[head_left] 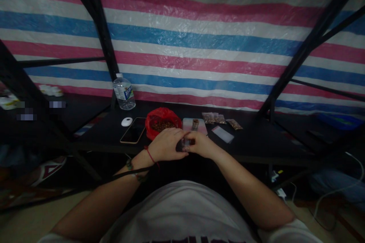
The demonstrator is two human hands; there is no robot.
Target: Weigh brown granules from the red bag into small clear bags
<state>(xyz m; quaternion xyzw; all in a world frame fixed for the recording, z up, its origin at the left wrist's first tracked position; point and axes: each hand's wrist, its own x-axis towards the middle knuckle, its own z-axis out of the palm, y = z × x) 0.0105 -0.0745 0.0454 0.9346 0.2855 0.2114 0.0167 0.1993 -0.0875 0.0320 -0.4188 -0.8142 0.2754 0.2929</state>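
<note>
My left hand (167, 143) and my right hand (202, 145) meet at the front edge of the table, fingers bent toward each other. Between them both grip a small clear plastic bag (186, 143); its contents are too dark to make out. Just beyond my left hand, an opened red plastic bag (163, 111) holds many small brown pieces. Behind my right hand lies a flat pale scale (186, 122), bearing a little container (195, 123) with brown pieces in it. Farther right are several filled small bags (209, 118) and a flat stack of clear bags (223, 134).
A phone (134, 130), a white round-ended object (127, 122) and a water bottle (124, 93) stand or lie at the left. Black metal posts (104, 38) rise on both sides, with a striped plastic sheet (194, 45) behind. A blue tray (340, 120) is at far right.
</note>
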